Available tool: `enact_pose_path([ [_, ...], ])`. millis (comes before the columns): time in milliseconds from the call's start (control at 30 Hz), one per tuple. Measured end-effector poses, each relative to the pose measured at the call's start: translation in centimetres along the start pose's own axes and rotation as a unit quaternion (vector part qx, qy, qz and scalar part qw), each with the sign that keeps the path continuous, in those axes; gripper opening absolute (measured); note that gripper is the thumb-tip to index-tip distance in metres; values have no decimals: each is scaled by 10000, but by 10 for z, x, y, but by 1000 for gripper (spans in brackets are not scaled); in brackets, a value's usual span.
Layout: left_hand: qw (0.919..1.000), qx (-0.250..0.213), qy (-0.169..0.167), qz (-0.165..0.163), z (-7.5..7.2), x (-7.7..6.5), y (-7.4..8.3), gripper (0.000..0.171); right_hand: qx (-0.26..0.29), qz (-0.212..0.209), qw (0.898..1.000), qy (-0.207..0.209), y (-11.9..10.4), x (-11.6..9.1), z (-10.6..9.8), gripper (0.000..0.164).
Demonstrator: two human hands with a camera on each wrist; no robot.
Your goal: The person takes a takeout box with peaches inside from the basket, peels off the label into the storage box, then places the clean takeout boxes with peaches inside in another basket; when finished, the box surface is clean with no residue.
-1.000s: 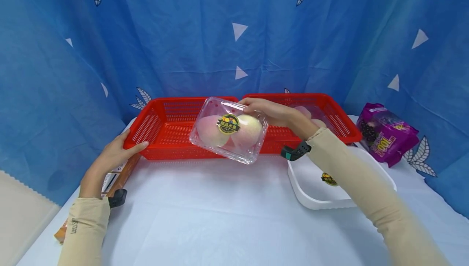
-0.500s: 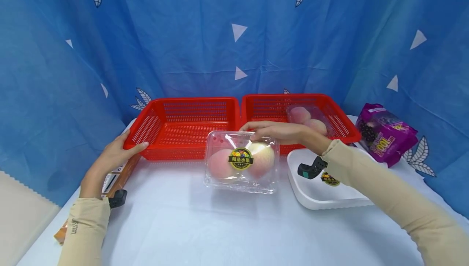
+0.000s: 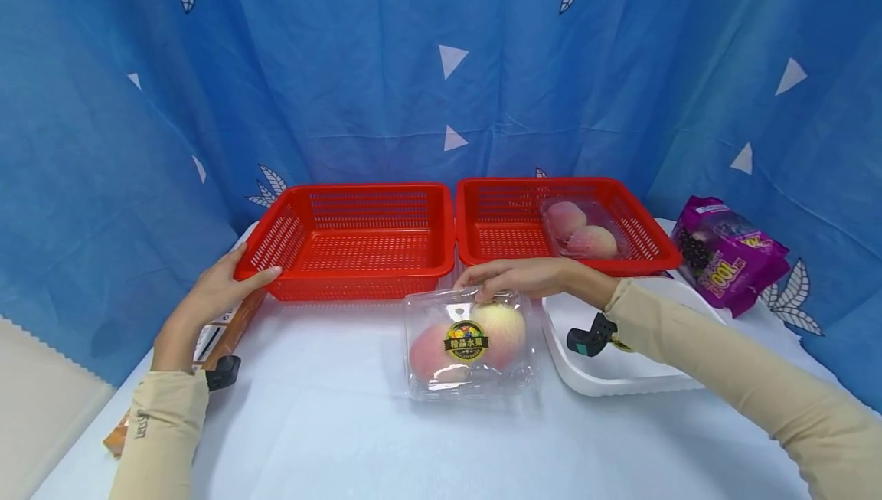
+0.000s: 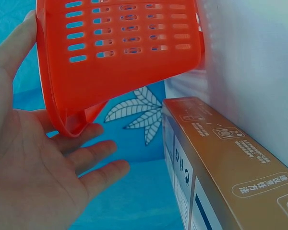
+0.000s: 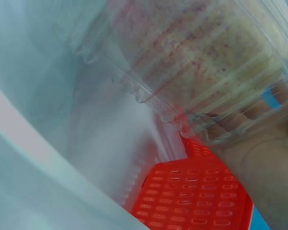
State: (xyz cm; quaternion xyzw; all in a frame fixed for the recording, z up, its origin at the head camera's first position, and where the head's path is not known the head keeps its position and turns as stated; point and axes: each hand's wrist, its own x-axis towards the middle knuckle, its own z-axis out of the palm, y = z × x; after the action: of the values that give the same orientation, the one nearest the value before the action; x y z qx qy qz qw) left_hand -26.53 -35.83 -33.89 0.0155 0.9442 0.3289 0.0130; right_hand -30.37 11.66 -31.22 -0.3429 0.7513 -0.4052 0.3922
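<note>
My right hand (image 3: 524,276) grips the back edge of a clear plastic box (image 3: 472,347) that holds two peaches and bears a black and gold label. The box tilts low over the white table, in front of the gap between two red baskets; whether it touches the cloth I cannot tell. In the right wrist view a peach (image 5: 206,52) shows blurred through the plastic. My left hand (image 3: 217,289) holds the near left corner of the left red basket (image 3: 351,288), thumb on one side of the rim and fingers on the other, as the left wrist view shows.
The right red basket (image 3: 537,181) contains another clear box of peaches (image 3: 591,243). A white tray (image 3: 586,385) stands before it, partly under my right forearm. Farther right lies a purple bag (image 3: 723,263). A brown carton (image 4: 221,143) lies beneath my left wrist. Blue curtain hangs behind.
The box of peaches has come down and toward me in my right hand, from over the baskets to low above the table front. My left hand stays on the basket.
</note>
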Motion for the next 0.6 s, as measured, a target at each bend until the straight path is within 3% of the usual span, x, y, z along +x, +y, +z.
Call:
enact_pose_path([
  [167, 9999, 103, -15, 16, -1, 1, 0, 101, -178, 157, 9996, 135, 1, -2, -2, 42],
  [600, 10000, 11, -43, 56, -1, -1, 4, 100, -1416, 532, 9869, 564, -2, -6, 1, 47],
])
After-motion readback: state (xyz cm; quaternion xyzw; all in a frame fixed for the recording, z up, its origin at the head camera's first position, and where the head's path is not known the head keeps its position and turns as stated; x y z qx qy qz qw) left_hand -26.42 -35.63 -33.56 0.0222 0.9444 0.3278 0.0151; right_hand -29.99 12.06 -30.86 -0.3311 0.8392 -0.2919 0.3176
